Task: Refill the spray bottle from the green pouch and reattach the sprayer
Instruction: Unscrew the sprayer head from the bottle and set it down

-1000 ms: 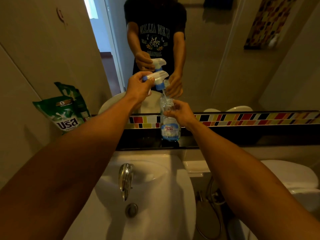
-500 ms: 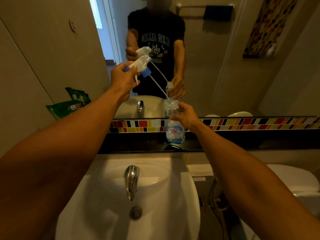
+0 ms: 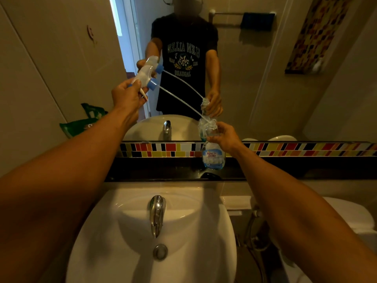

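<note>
left hand grips sprayer, up-left of bottle | dip tube slants down-right, tip at bottle mouth | right hand clasps neck, bottle on surface | pouch far left, nearer left hand

The clear plastic spray bottle is glossy, with a smooth printed blue-and-white label. The white plastic sprayer head looks semi-matt, with a blue plastic collar and a thin translucent plastic dip tube. The green pouch is shiny, crinkled plastic film. The white ceramic basin is smooth and glazed, with highlights; its chrome metal tap and round metal drain are polished. The black ledge is glossy and reflective, backed by glazed multicoloured mosaic tiles below the smooth mirror glass.
</note>
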`<action>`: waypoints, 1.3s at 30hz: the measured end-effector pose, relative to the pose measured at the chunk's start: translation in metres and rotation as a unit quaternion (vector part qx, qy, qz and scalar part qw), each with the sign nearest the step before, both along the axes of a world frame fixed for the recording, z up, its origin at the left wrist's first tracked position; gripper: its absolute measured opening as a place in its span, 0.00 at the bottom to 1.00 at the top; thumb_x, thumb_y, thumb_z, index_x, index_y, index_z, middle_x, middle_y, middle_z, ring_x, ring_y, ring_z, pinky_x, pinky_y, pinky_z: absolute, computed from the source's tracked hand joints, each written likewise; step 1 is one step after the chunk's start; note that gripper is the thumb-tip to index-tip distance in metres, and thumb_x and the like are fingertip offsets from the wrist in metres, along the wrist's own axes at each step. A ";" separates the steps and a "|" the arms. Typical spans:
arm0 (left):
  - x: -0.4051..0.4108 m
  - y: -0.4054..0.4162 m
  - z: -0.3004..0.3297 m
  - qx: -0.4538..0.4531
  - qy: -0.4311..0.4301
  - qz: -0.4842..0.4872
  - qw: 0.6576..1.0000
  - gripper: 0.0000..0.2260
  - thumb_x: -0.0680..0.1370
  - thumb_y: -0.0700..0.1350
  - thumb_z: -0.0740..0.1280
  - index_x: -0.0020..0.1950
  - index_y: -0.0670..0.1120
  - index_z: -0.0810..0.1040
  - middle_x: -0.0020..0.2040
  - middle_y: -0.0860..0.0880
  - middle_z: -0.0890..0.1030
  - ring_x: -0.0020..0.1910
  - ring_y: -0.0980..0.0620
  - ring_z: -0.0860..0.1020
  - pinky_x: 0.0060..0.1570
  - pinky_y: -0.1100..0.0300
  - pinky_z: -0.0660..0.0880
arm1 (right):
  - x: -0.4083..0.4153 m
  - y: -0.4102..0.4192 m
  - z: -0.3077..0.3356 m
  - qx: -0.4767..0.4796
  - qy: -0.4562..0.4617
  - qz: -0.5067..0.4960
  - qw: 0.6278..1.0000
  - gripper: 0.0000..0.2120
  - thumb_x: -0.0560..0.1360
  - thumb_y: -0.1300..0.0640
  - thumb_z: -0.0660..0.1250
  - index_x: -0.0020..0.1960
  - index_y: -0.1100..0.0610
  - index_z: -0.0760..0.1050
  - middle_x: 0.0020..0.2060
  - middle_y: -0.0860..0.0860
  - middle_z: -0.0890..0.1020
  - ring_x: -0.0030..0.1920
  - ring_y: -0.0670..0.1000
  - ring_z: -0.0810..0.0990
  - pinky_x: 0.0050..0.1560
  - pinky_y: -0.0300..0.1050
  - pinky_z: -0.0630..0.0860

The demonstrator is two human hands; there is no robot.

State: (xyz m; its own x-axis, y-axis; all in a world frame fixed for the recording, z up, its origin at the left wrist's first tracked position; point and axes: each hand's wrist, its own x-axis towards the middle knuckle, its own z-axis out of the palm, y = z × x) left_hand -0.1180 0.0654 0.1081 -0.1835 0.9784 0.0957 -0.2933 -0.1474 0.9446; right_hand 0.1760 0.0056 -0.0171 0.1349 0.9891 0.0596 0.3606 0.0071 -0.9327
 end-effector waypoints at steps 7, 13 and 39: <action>-0.016 0.001 -0.024 -0.066 -0.075 0.032 0.994 0.09 0.80 0.41 0.68 0.60 0.43 0.80 0.55 0.43 0.83 0.52 0.47 0.85 0.53 0.52 0.83 | -0.003 -0.006 0.007 0.011 0.022 -0.003 1.000 0.26 0.75 0.69 0.73 0.71 0.61 0.73 0.59 0.53 0.82 0.55 0.47 0.82 0.50 0.40 0.81; -0.019 -0.006 -0.051 -0.149 -0.192 0.031 0.970 0.05 0.80 0.39 0.67 0.56 0.42 0.79 0.56 0.42 0.83 0.50 0.48 0.85 0.50 0.53 0.83 | -0.005 -0.006 0.006 0.027 0.038 -0.011 0.999 0.22 0.75 0.68 0.73 0.67 0.58 0.74 0.57 0.49 0.83 0.56 0.49 0.83 0.61 0.53 0.80; -0.013 0.015 -0.249 -0.351 0.094 0.063 0.929 0.09 0.78 0.41 0.69 0.57 0.39 0.81 0.38 0.47 0.78 0.30 0.56 0.72 0.29 0.65 0.70 | -0.062 0.031 -0.041 0.017 0.024 0.071 0.997 0.22 0.75 0.64 0.75 0.67 0.57 0.75 0.56 0.46 0.82 0.54 0.44 0.83 0.50 0.38 0.82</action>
State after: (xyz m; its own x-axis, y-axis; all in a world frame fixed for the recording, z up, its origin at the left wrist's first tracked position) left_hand -0.1305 0.0805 -0.1409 -0.3451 0.7837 -0.5165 -0.1345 0.5033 0.8536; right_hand 0.1145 0.0361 -0.0576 -0.0033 0.9959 0.0904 0.3085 0.0870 -0.9472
